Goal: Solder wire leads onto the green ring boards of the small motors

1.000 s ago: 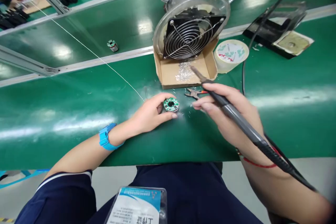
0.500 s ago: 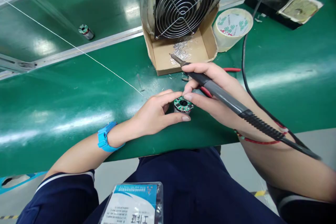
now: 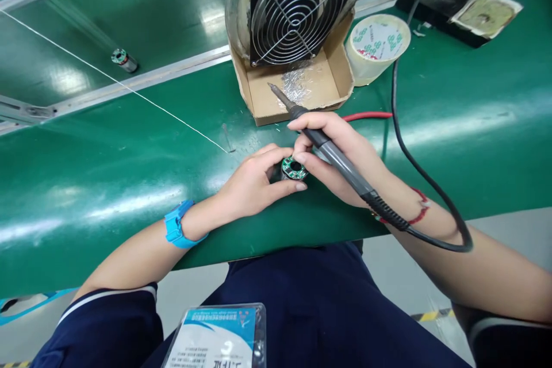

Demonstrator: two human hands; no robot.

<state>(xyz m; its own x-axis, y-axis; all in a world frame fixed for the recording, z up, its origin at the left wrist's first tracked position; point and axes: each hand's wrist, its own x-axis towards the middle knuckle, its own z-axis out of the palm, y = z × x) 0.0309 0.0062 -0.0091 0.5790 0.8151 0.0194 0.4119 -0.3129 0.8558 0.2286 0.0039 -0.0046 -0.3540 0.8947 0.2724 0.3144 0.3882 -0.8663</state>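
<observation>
A small cylindrical motor (image 3: 294,168) with a green ring-shaped circuit board on top stands upright on the green bench. My left hand (image 3: 255,181) has its fingers and thumb around the motor's sides. In my right hand (image 3: 340,155) lies a soldering iron (image 3: 340,160), its bare tip pointing up and left, away from the motor. The thumb and a fingertip of that hand come together at the board's far right edge; whether they pinch anything there is too small to tell. Behind this hand a red handle (image 3: 368,116), likely of a tool, is partly hidden.
A fan with a wire guard (image 3: 295,23) stands at a cardboard tray (image 3: 263,106) with cut wire bits. To its right are a tape roll (image 3: 379,49) and an iron stand with sponge (image 3: 487,14). A second motor (image 3: 124,60) and thin solder wire (image 3: 172,115) are at left.
Both hands and the motor have shifted slightly left in view. The soldering iron has swung a little steeper, and its cable now loops lower beside my right wrist.
</observation>
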